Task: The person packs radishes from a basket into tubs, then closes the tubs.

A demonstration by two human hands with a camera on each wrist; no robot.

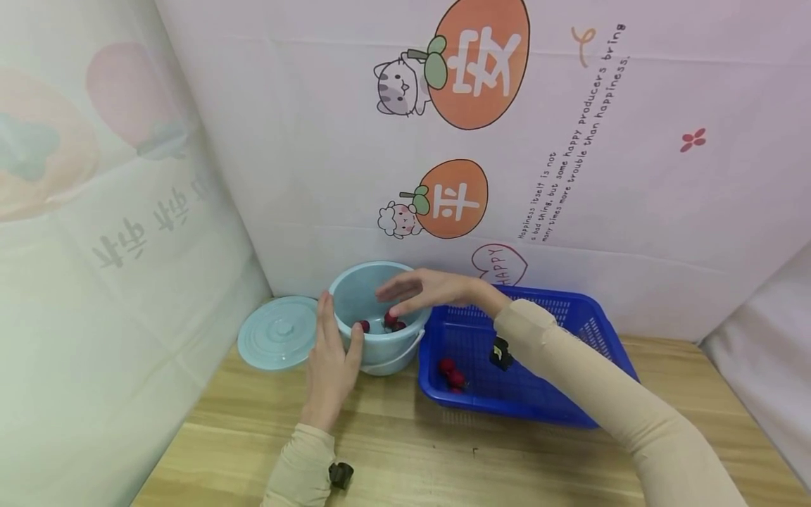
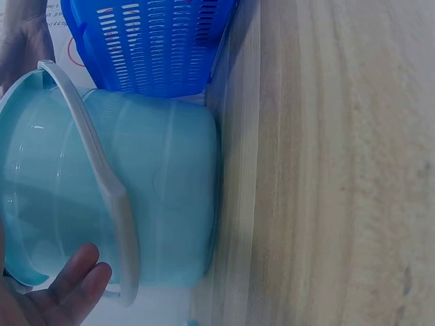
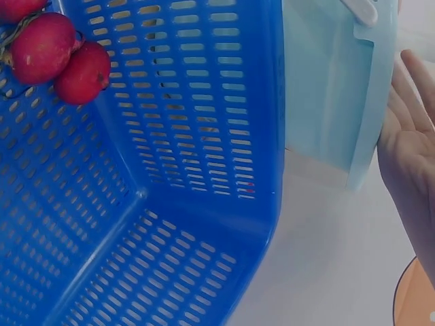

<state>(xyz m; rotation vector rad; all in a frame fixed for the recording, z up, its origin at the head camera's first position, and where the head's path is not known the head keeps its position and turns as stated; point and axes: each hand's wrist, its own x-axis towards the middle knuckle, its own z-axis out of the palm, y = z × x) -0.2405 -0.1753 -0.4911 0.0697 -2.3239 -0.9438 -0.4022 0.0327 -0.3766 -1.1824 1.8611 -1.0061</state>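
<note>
A light-blue bucket [image 1: 389, 348] stands upright with several red radishes [image 1: 398, 326] inside. My left hand [image 1: 332, 359] is at the bucket's left side, fingers extended along the rim; in the left wrist view its fingertips [image 2: 87, 278] show beside the bucket wall and the pale handle [image 2: 112, 190]. Over the bucket's mouth reaches my right hand [image 1: 434, 289], its fingers loosely extended. One radish lies just below the right thumb, apparently not gripped. To the right, a blue plastic basket [image 1: 519, 401] holds several more radishes [image 3: 44, 49].
A round light-blue lid [image 1: 279, 333] lies left of the bucket, close to the cloth wall. The basket stands right against the bucket. Printed cloth [image 1: 317, 141] hangs behind and at both sides of the wooden table [image 1: 405, 451].
</note>
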